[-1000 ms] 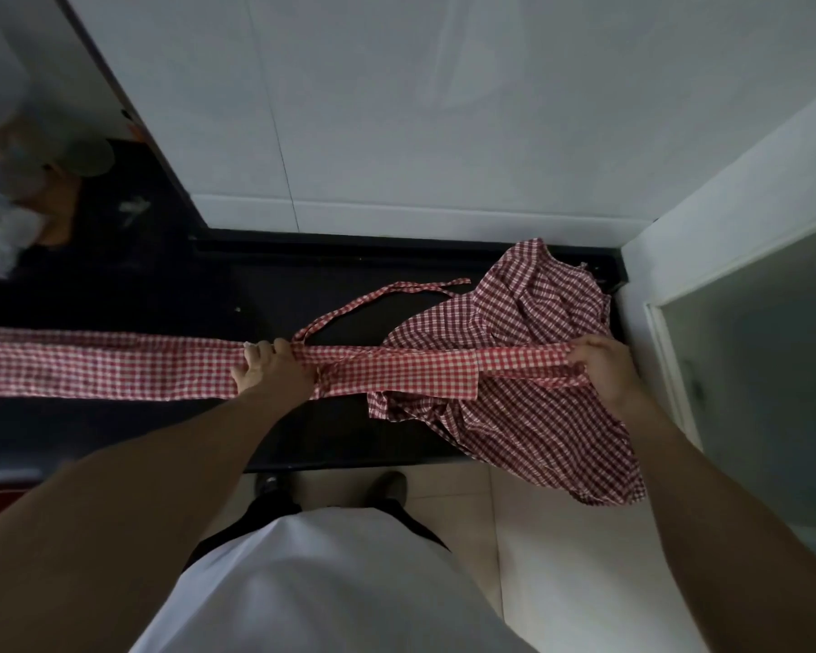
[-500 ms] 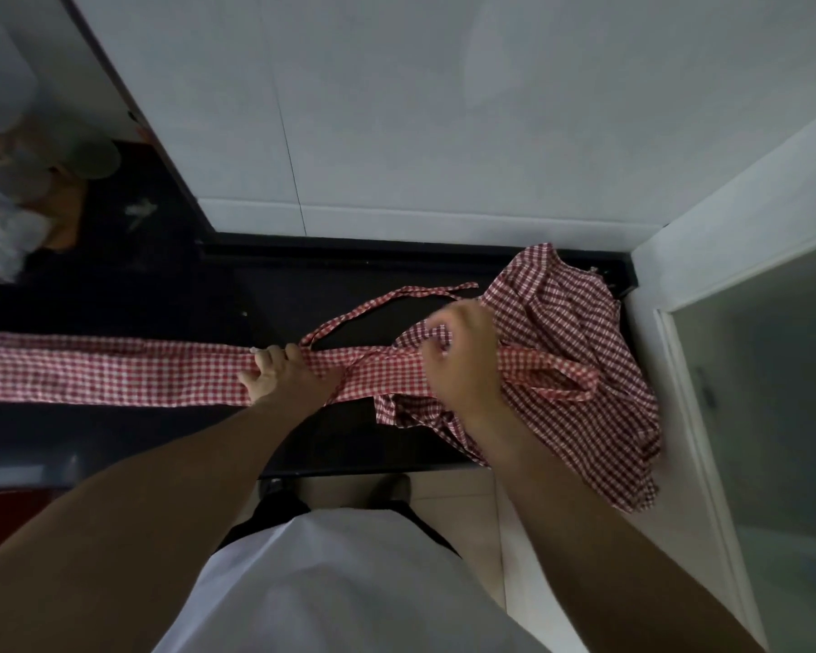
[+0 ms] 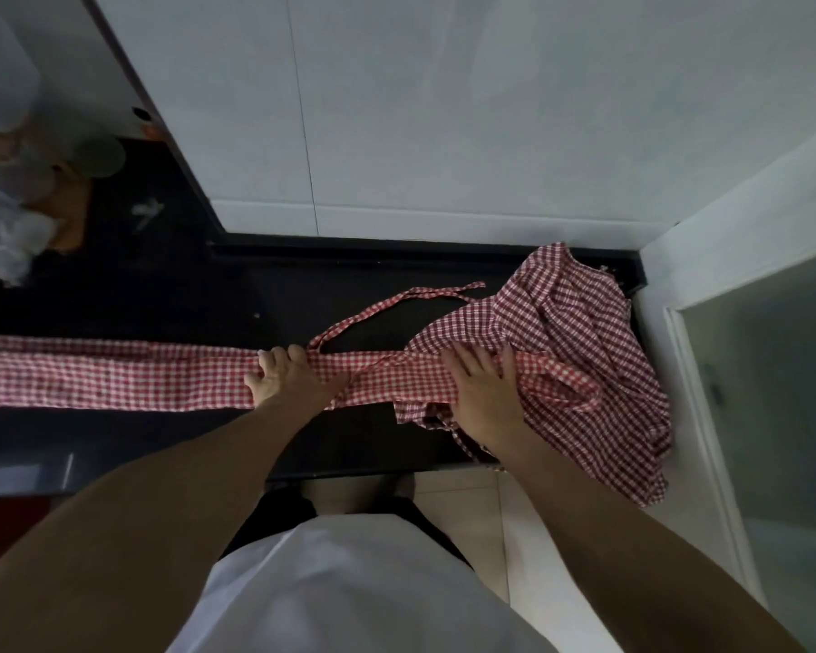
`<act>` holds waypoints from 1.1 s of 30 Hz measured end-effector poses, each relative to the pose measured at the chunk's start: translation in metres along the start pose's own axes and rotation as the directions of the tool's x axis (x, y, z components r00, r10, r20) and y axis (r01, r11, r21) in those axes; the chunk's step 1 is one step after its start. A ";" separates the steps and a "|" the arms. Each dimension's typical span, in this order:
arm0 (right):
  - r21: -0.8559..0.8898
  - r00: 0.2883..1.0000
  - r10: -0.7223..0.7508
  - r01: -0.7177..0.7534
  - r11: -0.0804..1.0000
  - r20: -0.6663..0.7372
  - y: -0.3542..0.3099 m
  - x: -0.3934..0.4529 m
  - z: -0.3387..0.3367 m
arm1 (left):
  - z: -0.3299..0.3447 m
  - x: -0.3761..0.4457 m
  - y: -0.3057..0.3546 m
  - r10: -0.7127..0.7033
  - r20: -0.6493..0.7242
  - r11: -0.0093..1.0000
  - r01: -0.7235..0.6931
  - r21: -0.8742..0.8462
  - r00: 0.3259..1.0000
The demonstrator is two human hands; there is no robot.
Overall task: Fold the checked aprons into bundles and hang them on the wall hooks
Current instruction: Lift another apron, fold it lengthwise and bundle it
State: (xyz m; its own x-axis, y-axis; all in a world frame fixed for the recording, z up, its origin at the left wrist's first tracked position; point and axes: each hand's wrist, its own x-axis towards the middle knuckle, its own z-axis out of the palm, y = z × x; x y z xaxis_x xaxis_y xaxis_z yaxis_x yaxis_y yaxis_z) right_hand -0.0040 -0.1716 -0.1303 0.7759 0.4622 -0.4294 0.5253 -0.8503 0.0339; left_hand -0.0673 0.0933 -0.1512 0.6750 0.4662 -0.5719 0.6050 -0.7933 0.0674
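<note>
A red-and-white checked apron folded into a long narrow strip [image 3: 109, 379] lies across the dark counter [image 3: 170, 294] from the left edge to the middle. My left hand [image 3: 288, 379] rests on the strip's right part with fingers spread. My right hand [image 3: 484, 393] presses flat, fingers straight, on the strip's folded-over end where it overlaps a second, darker checked apron [image 3: 599, 351] crumpled at the counter's right end. A thin apron tie [image 3: 396, 304] loops over the counter behind my hands. No wall hooks are in view.
A white tiled wall [image 3: 444, 110] rises behind the counter. A white door frame [image 3: 698, 369] with a glass panel stands on the right. Blurred bags and containers [image 3: 15, 190] sit at the far left. The crumpled apron hangs over the counter's front edge.
My right hand carried the strip's right end leftward, folding it over, and now presses it flat. My left hand stayed on the strip.
</note>
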 end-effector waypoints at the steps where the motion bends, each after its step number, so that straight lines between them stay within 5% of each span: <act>1: 0.044 0.999 0.019 -0.017 0.999 -0.041 0.009 -0.003 -0.003 | -0.001 0.001 -0.001 -0.007 0.000 1.000 0.007 0.001 1.000; 8: 0.196 0.919 0.201 -0.140 0.971 -0.338 0.076 -0.033 -0.019 | -0.008 0.006 0.000 -0.075 0.050 0.997 0.075 0.005 0.996; 14: 0.345 0.946 0.311 -0.261 0.901 -0.096 0.110 -0.049 -0.022 | -0.021 0.012 0.018 -0.184 0.163 0.980 0.169 0.101 0.969; 21: 0.645 0.942 0.290 -0.327 0.691 0.167 0.129 -0.053 -0.054 | -0.044 -0.022 0.084 0.221 0.167 0.948 -0.252 0.193 0.961; 25: 0.694 0.917 0.205 -0.394 0.603 0.343 0.138 -0.053 -0.083 | -0.031 -0.046 0.133 0.448 0.100 0.894 -0.441 -0.083 0.888; 29: 0.646 0.957 0.147 -0.279 0.710 0.252 0.133 -0.054 -0.108 | -0.016 -0.063 0.160 0.603 -0.020 0.734 -0.564 -0.379 0.798; 33: 0.606 0.975 0.138 -0.215 0.766 0.172 0.116 -0.056 -0.127 | -0.009 -0.066 0.173 0.683 0.203 0.703 -0.557 -0.443 0.702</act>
State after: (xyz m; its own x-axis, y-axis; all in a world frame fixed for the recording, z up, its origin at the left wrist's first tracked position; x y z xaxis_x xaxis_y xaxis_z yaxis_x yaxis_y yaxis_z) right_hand 0.0579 -0.2639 0.0122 0.7690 0.2906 -0.5694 0.0240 -0.9032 -0.4286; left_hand -0.0038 -0.0714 -0.0946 0.8014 -0.2943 -0.5207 0.2363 -0.6439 0.7277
